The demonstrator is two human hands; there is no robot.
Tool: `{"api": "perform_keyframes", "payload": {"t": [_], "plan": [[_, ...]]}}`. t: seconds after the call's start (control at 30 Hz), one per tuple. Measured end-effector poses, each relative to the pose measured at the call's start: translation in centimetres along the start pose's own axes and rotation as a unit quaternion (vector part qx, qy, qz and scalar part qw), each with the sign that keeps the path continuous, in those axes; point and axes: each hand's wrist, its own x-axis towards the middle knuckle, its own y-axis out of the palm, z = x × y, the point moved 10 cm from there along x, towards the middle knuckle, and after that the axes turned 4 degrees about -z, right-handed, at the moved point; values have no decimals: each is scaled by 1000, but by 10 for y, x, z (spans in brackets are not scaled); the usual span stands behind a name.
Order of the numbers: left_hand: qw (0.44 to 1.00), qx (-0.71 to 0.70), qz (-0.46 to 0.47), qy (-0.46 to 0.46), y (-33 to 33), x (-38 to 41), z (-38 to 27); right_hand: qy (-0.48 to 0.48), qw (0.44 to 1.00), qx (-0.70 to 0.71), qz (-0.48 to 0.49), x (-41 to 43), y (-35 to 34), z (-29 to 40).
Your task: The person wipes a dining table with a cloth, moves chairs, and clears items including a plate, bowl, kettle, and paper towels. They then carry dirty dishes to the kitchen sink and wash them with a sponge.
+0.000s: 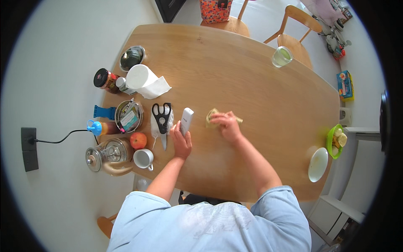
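Note:
My left hand [182,140] grips a slim white device [187,119], possibly a power bank, by its lower end. Its rounded top points away from me. Under my right hand [227,126] lies a crumpled yellowish cloth [211,117], pressed to the wooden table [239,72]. Part of the cloth is hidden by the fingers. Just left of the device, black-handled kitchen scissors [162,118] rest on a white plastic-wrapped item [156,130].
Along the left edge stand a glass kettle [116,151], a white mug [144,158], a red fruit [138,140], a steel bowl [140,118], a paper roll [140,77], a jar [111,83] and a squash [130,60]. At right are a glass [281,57], a white plate [318,165] and a green basket [330,140].

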Motion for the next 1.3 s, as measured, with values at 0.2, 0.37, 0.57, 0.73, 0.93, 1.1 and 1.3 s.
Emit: {"api": "perform_keyframes", "payload": {"t": [0.2, 0.37, 0.57, 0.73, 0.93, 1.1, 1.3], "plan": [[999, 26, 15, 17, 10, 8, -7, 67, 988, 89, 110, -97, 22, 33], [995, 79, 52, -5, 18, 8, -4, 150, 973, 167, -60, -105, -63, 27], [999, 0, -6, 35, -15, -21, -22, 228, 921, -182, -259, -176, -127, -23], [998, -40, -8, -44, -61, -98, -23, 147, 957, -183, -172, -178, -31, 48], [995, -30, 1, -99, -109, -168, -8, 78, 994, -66, -40, -194, 47, 105], [993, 9, -8, -118, -150, -204, 7, -26, 996, 2, -89, -141, 25, 117], [989, 29, -40, -141, -177, -245, 21, 33, 991, -105, -74, -106, 55, 94]]}}
